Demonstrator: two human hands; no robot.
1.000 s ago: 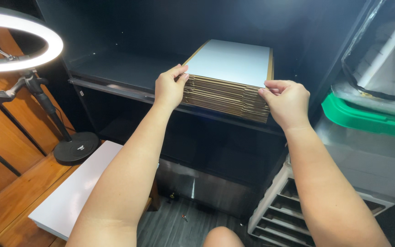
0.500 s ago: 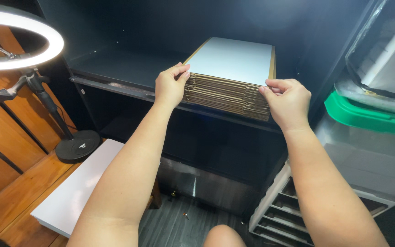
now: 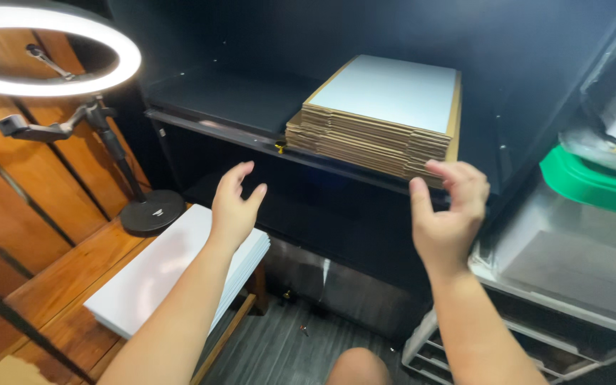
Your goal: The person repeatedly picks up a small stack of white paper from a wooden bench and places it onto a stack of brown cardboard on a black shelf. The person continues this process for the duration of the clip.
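**Both hands free beside a stack of flat cardboard**

Here the stack of flattened cardboard sheets [image 3: 379,128] lay on the black shelf [image 3: 215,100], its near edge jutting slightly past the shelf's front lip, probably so the sheets could be taken from the front. A pale sheet topped the brown layers. The left hand [image 3: 235,205] hung in the air below and to the left of the stack, fingers spread, gripping nothing and touching nothing. The right hand [image 3: 445,212] was loosely curled just under the stack's near right corner, fingertips close to the lowest sheets; whether they touched them could not be told, but nothing was held. To the left stood a lit ring light [image 3: 51,50] on its round base, on a wooden bench, likely set there to light the work area. A white board [image 3: 158,278] lay flat on that bench beneath the left forearm. At the right, a clear bin with a green lid [image 3: 593,185] sat over wire drawers.
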